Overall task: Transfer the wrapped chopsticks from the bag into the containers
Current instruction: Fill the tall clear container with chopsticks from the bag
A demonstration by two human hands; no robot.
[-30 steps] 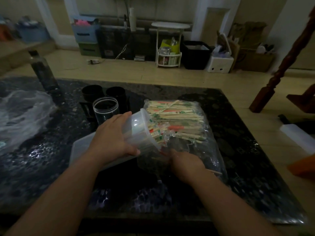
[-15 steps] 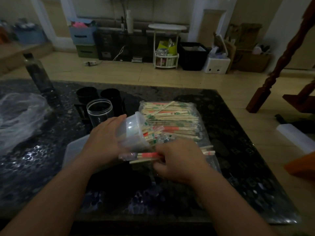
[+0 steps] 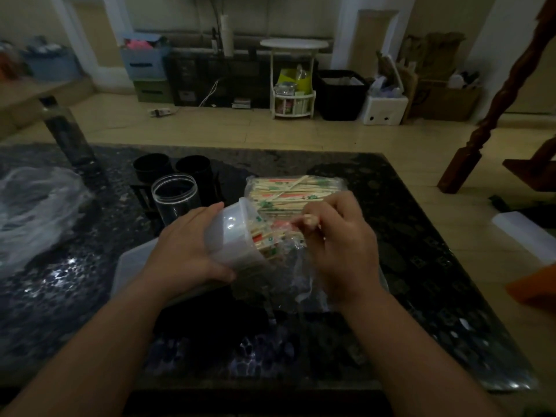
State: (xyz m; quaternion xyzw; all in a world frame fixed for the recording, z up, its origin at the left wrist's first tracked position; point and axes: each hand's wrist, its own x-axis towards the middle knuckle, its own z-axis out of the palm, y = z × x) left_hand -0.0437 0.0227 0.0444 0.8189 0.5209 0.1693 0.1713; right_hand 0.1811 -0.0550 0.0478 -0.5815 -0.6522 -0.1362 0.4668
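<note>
Dark speckled counter (image 3: 427, 266) is filling most of the frame. The clear plastic bag (image 3: 332, 188) is lying flat in the middle of it, with a stack of wrapped chopsticks (image 3: 279, 195) sitting inside. Just left of the bag, a translucent white tub (image 3: 231, 236) is being tipped on its side, mouth pointing right, with some chopsticks already poking out of it. The left hand (image 3: 186, 251) is wrapping around the tub's wall, thumb on the near side. The right hand (image 3: 340, 245) is curling at the tub's mouth, pinching a small bunch (image 3: 302, 220) near the ends.

My guess: these are feather-light and stiff, but the wrappers are looking slick, so a bunch is probably going to fan out or slide. Pinching several together close to one end and feeding them in lengthwise seems safest.
</note>
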